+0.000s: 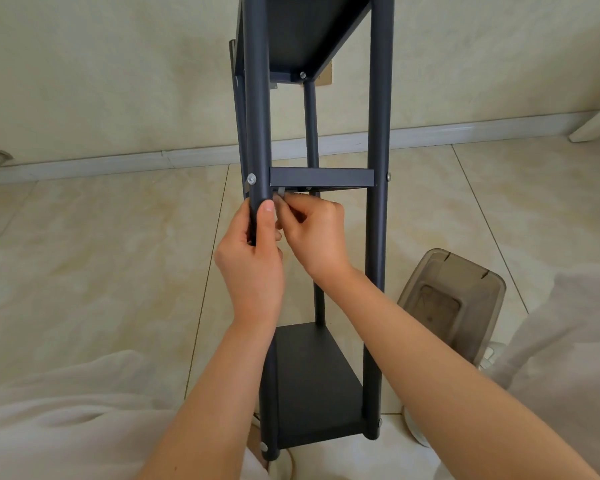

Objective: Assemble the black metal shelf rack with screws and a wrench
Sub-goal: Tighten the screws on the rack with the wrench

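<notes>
The left hand grips the rack post. The right hand pinches a wrench under the middle shelf; in that cramped spot it may slip.

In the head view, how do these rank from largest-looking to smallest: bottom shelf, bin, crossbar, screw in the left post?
Largest: bottom shelf and bin, about alike, so unranked.
Then crossbar.
Smallest: screw.

Black shelf rack stands upright, 3 shelves fitted; silver screw in its post, wrench under middle shelf.
</notes>
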### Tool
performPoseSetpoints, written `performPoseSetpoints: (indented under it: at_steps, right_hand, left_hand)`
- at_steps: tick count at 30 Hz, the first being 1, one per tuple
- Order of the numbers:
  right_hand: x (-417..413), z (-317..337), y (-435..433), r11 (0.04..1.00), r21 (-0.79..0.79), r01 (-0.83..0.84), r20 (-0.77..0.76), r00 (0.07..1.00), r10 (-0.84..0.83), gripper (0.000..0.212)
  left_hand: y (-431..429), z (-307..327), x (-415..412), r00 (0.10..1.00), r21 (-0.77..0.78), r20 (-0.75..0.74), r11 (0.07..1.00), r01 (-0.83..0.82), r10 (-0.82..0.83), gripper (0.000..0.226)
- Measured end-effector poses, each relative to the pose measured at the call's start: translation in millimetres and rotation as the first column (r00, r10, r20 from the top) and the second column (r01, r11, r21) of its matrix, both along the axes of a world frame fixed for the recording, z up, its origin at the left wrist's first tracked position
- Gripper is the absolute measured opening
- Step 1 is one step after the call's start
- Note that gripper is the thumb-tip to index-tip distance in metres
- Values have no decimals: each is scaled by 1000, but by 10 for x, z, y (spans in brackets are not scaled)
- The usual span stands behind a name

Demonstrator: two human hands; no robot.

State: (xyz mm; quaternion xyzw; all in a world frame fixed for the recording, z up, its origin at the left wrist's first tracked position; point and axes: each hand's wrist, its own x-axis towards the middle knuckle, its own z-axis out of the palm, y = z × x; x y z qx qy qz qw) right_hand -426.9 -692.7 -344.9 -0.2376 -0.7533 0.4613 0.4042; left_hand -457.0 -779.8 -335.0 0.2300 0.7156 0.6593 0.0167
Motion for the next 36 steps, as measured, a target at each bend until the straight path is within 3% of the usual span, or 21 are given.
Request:
performPoseSetpoints:
  at_steps: [9, 14, 18, 21, 24, 29, 32, 36]
  right_hand:
    - [-148, -99, 18, 973, 189, 133, -124, 986, -111, 30]
    - [-131, -102, 39, 973, 189, 133, -99, 988, -116, 28]
    - [-13, -89, 31, 1000, 28, -4, 97, 995, 1, 34]
    - [162, -73, 49, 994, -61, -88, 294, 951, 102, 35]
    - [328, 55, 51, 982, -85, -169, 502, 844, 188, 34]
    - [554, 565, 197, 962, 2, -274, 784, 598, 169, 20]
    - [711, 936, 378, 937, 23, -350, 843, 510, 170, 20]
    - [849, 1289, 706, 960, -65, -271, 784, 582, 217, 14]
  left_hand:
    - [-12, 24, -1, 1000, -16, -2, 1000, -12, 12, 33]
    - [-13, 40, 15, 1000, -12, -4, 1000, -2, 2, 33]
    - [-5, 43, 31, 1000, -21, -17, 1000, -3, 3, 32]
    - [3, 60, 33, 999, -35, -34, 999, 1, -2, 31]
    - [19, 71, 8, 999, -39, -37, 999, 4, -6, 31]
    - [29, 77, 11, 1000, -21, -21, 1000, 16, -16, 29]
    - [14, 60, 16, 1000, -10, -17, 1000, 17, -17, 31]
    - [-21, 40, 10, 1000, 7, 4, 1000, 24, -24, 31]
